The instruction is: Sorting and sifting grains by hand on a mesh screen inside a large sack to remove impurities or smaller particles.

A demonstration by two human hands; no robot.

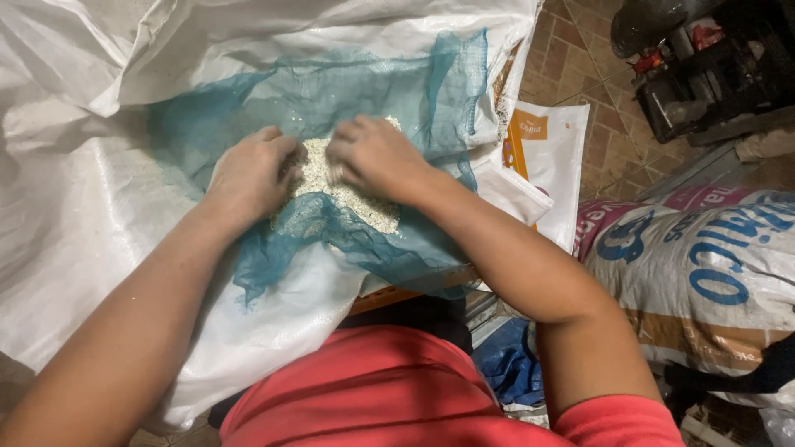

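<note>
Head view: left hand (248, 174) and right hand (373, 157), both curled into the pale grain pile (344, 194) on blue mesh (331, 91) at centre, 12 o'clock of the torso. Step judged: gathering grain. Next move calls for cupped palms.

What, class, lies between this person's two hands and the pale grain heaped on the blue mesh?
Nothing visible. The left hand and right hand both rest directly on the pale grain, which lies on the blue mesh spread over a white woven sack.
</note>
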